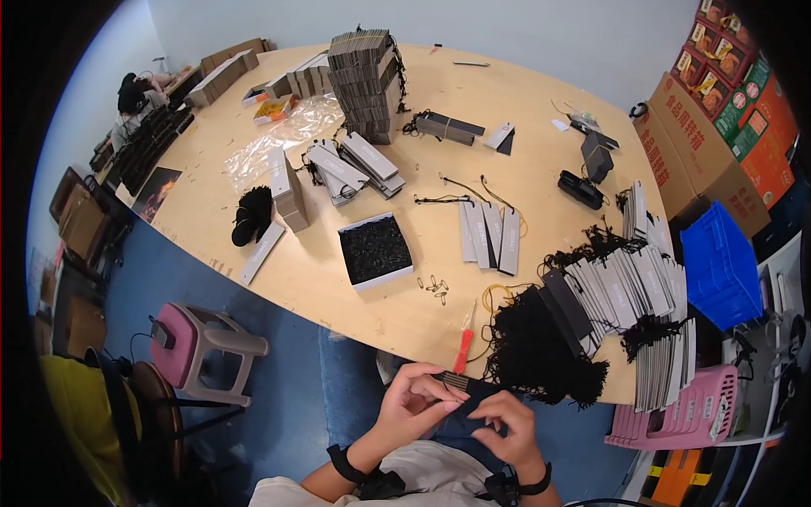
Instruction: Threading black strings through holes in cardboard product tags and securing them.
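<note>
Below the near edge of the tabletop (405, 325), over the lap, the left hand (411, 404) pinches one end of a small stack of dark hang tags (454, 382) between thumb and fingers, and the right hand (504, 427) is curled closed just beside it, fingertips pinched together on something too fine to make out, probably a black string. The handling looks best done with the left hand keeping the tags squared so their ends line up, while the right hand's fingertips work close to that end rather than pulling from far off, since thin cord slips and tangles easily. A heap of black strings (541, 346) lies at the near edge of the tabletop, touching the fanned rows of finished grey tags (625, 291) toward the right edge, and a red-handled tool (462, 348) rests just left of the heap.
</note>
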Demonstrator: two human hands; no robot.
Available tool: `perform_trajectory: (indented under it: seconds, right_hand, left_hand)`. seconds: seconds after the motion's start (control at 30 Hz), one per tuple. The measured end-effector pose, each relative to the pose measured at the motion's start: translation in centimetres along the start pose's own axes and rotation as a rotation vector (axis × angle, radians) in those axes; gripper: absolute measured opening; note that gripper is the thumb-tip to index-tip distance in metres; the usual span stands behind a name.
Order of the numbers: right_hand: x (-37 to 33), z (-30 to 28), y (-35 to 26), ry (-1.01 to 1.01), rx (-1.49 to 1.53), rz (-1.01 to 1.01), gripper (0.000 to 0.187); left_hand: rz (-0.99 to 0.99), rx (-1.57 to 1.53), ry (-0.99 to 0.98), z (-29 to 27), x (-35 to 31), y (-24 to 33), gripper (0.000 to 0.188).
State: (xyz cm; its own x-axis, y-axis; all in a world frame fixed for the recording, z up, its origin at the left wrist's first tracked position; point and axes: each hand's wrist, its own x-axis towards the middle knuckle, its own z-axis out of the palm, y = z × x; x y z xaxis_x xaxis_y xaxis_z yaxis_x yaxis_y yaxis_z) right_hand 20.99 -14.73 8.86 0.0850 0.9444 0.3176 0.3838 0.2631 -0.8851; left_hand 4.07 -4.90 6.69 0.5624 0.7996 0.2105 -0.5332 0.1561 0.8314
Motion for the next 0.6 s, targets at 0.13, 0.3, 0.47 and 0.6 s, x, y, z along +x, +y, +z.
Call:
perform_trajectory:
  seconds: [0.13,0.3,0.47,0.6]
  right_hand:
    - [1.1,-0.8,0.0,0.129,0.158,0.2,0.022]
    - [2.6,-1.3,0.6,-0.153,0.291,0.274,0.014]
    - [2.2,-1.3,1.1,-0.214,0.386,0.358,0.007]
    - [1.8,-1.1,1.0,-0.067,0.461,0.276,0.006]
  left_hand:
    - [-0.094,0.064,-0.177,0.2,-0.5,0.6,0.059]
    - [-0.229,0.162,-0.309,0.2,-0.6,1.3,0.065]
    - [-0.242,0.132,-0.299,0.2,-0.6,0.9,0.06]
    - [-0.065,0.323,-0.157,0.0,-0.4,0.7,0.049]
